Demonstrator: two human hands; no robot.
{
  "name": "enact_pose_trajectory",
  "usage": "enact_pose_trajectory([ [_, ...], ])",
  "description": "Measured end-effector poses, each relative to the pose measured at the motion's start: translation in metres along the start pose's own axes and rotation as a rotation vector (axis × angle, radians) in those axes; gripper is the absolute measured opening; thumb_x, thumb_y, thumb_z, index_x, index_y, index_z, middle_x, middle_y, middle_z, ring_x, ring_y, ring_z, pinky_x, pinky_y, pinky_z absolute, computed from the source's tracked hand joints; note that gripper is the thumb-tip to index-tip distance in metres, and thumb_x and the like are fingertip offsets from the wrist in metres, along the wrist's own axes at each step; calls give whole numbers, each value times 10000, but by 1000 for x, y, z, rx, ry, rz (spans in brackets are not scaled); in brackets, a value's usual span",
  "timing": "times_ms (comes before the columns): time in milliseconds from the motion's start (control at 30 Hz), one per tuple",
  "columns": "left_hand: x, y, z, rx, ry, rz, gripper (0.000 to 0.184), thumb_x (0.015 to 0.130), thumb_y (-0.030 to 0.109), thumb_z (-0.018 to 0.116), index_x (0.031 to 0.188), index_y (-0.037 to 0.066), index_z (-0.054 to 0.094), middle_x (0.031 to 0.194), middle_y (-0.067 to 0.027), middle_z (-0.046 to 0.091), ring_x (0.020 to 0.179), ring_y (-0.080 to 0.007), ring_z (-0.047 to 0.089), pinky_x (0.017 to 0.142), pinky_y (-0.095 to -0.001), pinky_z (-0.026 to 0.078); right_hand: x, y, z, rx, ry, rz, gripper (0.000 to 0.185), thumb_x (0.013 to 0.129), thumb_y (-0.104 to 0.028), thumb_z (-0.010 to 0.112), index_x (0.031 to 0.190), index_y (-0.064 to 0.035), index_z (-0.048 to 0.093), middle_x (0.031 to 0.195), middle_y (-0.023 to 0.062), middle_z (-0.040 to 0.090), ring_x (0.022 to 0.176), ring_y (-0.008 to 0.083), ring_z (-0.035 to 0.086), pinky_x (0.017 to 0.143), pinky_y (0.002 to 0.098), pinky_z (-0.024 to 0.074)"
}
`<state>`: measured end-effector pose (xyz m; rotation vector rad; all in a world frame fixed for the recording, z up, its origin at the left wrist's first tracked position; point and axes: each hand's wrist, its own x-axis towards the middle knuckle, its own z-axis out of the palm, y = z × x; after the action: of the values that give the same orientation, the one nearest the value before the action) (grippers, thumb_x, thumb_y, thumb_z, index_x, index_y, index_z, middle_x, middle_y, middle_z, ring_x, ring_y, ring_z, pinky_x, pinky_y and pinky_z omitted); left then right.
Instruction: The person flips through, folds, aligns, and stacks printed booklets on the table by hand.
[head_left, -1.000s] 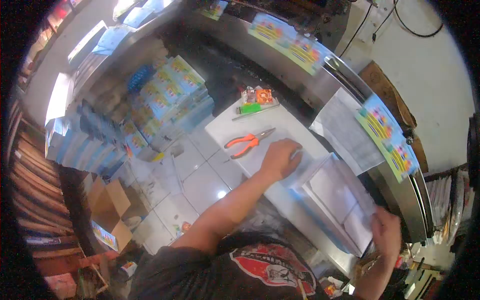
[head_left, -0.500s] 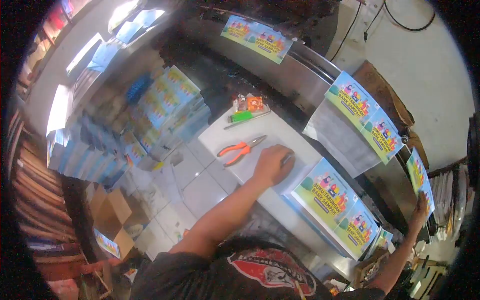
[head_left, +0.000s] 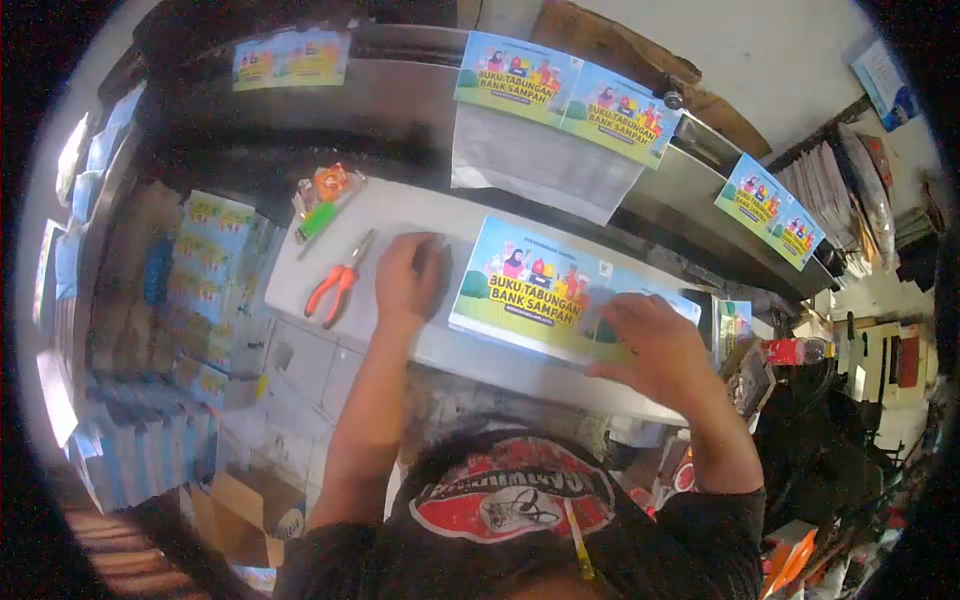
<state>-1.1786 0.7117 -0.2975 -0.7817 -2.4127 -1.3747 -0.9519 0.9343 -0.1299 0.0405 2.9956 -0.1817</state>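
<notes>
On the white table (head_left: 450,210) lies a stack of printed cover sheets (head_left: 530,285), reading "Buku Tabungan Bank Sampah". My right hand (head_left: 655,345) is over the right part of this stack, fingers spread and grasping nothing that I can see. Just left of the stack, my left hand (head_left: 410,280) rests on the table with curled fingers. Something small and greyish shows at its fingertips, too blurred to name. Beside that hand lie pliers (head_left: 345,280) with orange-red handles. Farther left are a bright green item (head_left: 318,219) and an orange packet (head_left: 331,181).
Behind the table, a long metal bar carries more printed sheets (head_left: 515,85), with another sheet (head_left: 768,210) to the right. Piled booklets (head_left: 212,275) stand at the left, above an open cardboard box (head_left: 238,520). A red-labelled bottle (head_left: 795,352) lies at the right.
My right hand has come from the sheet at the far right to the stack. My left hand stays curled beside the stack. The whole view has turned.
</notes>
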Motion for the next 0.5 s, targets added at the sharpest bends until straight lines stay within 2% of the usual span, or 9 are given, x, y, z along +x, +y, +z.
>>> enact_pose_trajectory([
  [100,2,8,-3,10,-21,-23,186,813,153,653,969,52,656,874,-162,651,776,-338,627,700,-398,495,2,10,-2,110,52,-46,686,777,-544,658,1231,-41,554,1199,127,587,1067,326,579,883,414,496],
  [167,3,11,-2,13,-14,-27,186,812,150,652,970,52,655,878,-164,651,785,-343,628,707,-400,496,2,13,-6,168,49,-48,557,814,-446,651,1212,-63,574,1148,141,621,1025,329,605,862,413,507],
  [200,3,11,-3,19,-6,-36,187,810,146,650,971,52,654,882,-165,652,793,-347,629,714,-403,497,3,11,-12,165,53,-51,557,814,-446,651,1212,-63,574,1148,141,621,1025,329,605,862,413,507],
  [267,2,3,3,-7,-1,-49,186,808,143,649,969,49,654,886,-165,652,797,-351,628,715,-404,497,4,4,-27,118,-21,-28,424,847,-314,616,1198,-78,594,1089,144,656,965,331,637,832,416,522],
  [300,0,-2,3,-30,-6,-72,186,806,140,647,966,46,653,889,-164,653,801,-356,627,717,-406,497,2,6,-28,115,-13,-48,424,847,-314,616,1198,-78,594,1089,144,656,965,331,637,832,416,522],
  [367,2,8,-4,16,-22,-84,184,805,147,642,954,39,653,903,-172,653,838,-364,619,744,-428,489,1,22,-30,58,128,-54,310,850,-234,625,1081,-29,650,933,186,676,860,376,645,771,430,518],
  [433,2,7,-4,27,-11,-43,177,805,140,638,949,40,656,902,-173,653,836,-365,617,750,-433,485,1,37,-60,22,242,173,291,864,-184,558,1119,-76,644,961,178,677,821,354,665,748,438,533],
  [500,2,7,-6,49,-65,-82,200,818,148,634,989,44,649,962,-176,647,884,-361,617,789,-414,492,-8,103,-83,49,405,330,265,872,-142,557,1101,-31,633,915,207,664,797,361,664,710,433,518],
])
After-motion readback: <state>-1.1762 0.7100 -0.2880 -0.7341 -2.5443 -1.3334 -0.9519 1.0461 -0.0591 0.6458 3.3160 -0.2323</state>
